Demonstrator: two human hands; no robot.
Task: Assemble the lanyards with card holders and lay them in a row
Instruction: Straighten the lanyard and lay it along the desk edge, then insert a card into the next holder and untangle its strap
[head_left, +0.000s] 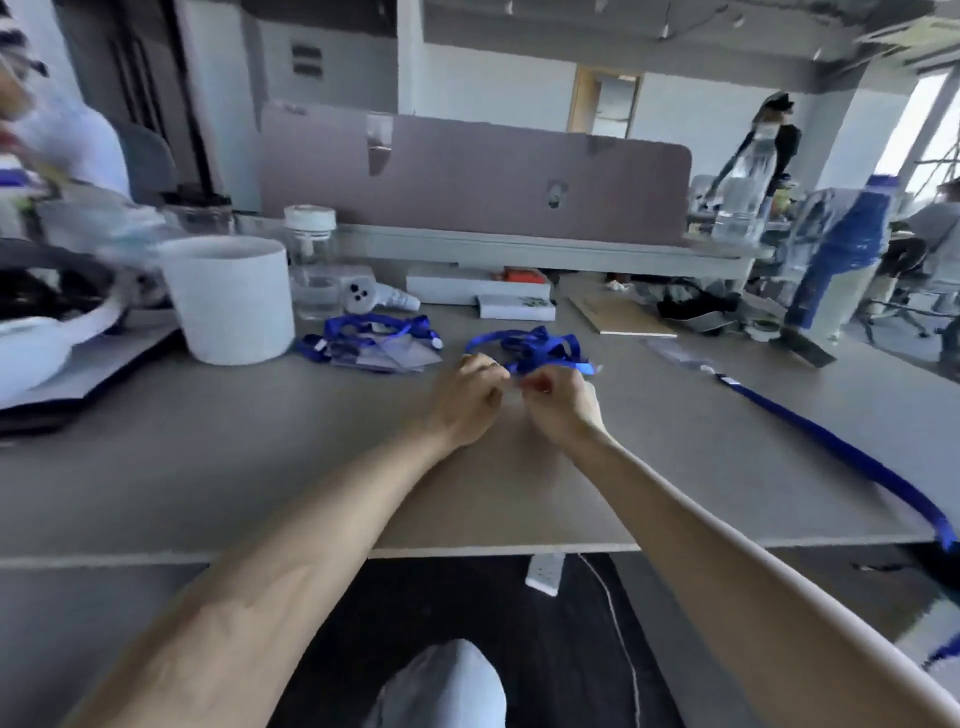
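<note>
Both hands meet mid-counter (260, 467), knuckles nearly touching. Left hand (470, 397) grip: fingers curled tight, pinching the near end of the bunched blue lanyard (537, 347). Right hand (558, 402) grip: also curled on that end. Whether a clip or a holder is between the fingertips is hidden, can't tell. Low and close, I reckon, so both hands can steady a fiddly clip. Supply pile (374, 345) of lanyards and clear holders lies left, beside the white cup (228, 299). One stretched lanyard (831, 447) lies right, likely starting the row.

Soft daylight, blurred (warped) edges
</note>
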